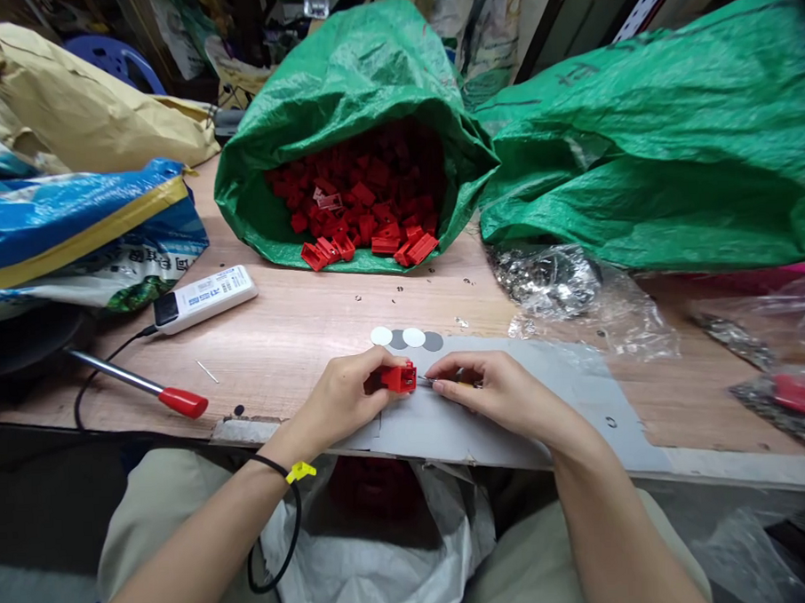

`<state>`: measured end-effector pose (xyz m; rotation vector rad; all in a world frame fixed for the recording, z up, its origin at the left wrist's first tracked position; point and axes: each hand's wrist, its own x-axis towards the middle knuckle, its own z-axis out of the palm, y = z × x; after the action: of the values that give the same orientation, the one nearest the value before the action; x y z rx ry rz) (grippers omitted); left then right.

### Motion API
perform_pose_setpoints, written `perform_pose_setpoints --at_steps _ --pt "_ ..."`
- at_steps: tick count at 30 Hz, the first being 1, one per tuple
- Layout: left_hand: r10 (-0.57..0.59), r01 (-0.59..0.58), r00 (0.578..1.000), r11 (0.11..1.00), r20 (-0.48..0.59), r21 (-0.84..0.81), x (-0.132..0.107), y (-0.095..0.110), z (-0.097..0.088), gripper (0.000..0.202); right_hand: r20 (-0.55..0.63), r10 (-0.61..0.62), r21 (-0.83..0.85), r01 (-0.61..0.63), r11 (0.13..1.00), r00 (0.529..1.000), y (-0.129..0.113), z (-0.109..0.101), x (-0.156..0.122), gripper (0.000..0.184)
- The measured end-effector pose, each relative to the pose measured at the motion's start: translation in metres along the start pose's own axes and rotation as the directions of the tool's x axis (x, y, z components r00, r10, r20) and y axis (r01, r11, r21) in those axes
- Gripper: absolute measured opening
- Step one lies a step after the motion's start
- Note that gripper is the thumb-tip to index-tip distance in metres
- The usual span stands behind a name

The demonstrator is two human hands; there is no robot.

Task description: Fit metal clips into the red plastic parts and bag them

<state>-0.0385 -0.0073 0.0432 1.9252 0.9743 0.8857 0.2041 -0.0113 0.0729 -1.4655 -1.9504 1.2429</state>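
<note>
A small red plastic part (399, 377) is held at the near edge of the desk (297, 324), over a grey card sheet (546, 393) that lies along that edge. The left hand (344, 402) is closed on the part, with thumb and fingers curled around its left side. The right hand (496, 391) is pinched shut on a thin metal pin or tool (425, 380), whose tip is brought up against the right side of the part; what exactly the thin piece is cannot be told.

At the far middle of the desk an open green sack (340, 100) is seen, tipped toward the person and filled with many red parts (362, 201) of the same kind, a few of them spilled at its mouth. The stock there looks largely undrawn, so most of the work is judged to remain. Below the near edge, between the knees, a white bag (360, 561) is hung open, with red shapes dimly seen inside it; these are judged to be finished pieces, though their number cannot be told.

A second green sack (655, 139) is laid at the far right, with a clear bag of small metal pieces (548, 277) just in front of it. Toward the left edge a white remote-like device (206, 297) and a red-handled screwdriver (139, 384) are laid, well apart from the hands. Small metal rings are scattered over the desk middle.
</note>
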Motion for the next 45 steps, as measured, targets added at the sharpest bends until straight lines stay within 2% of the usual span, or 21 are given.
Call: perform_pose_setpoints --at_steps 14,35,41,45 --pt "-0.009 0.009 1.000 1.000 -0.012 0.015 0.000 0.001 0.001 0.026 -0.073 -0.045 -0.062 0.041 0.997 0.996 0.000 0.005 0.004 0.020" --pt "0.006 -0.006 1.000 0.999 -0.013 0.051 -0.001 0.001 0.001 0.030 -0.086 -0.063 -0.087 0.056 0.995 0.994 0.002 0.007 0.005 0.015" --pt "0.073 -0.072 0.997 0.989 -0.003 0.130 0.001 0.002 0.001 0.026 -0.107 -0.142 -0.192 0.119 0.974 0.984 -0.001 0.013 0.004 0.012" --pt "0.071 -0.072 0.997 0.987 0.014 0.146 0.002 0.004 0.000 0.024 -0.121 -0.168 -0.223 0.138 0.965 0.978 -0.004 0.014 0.004 0.013"
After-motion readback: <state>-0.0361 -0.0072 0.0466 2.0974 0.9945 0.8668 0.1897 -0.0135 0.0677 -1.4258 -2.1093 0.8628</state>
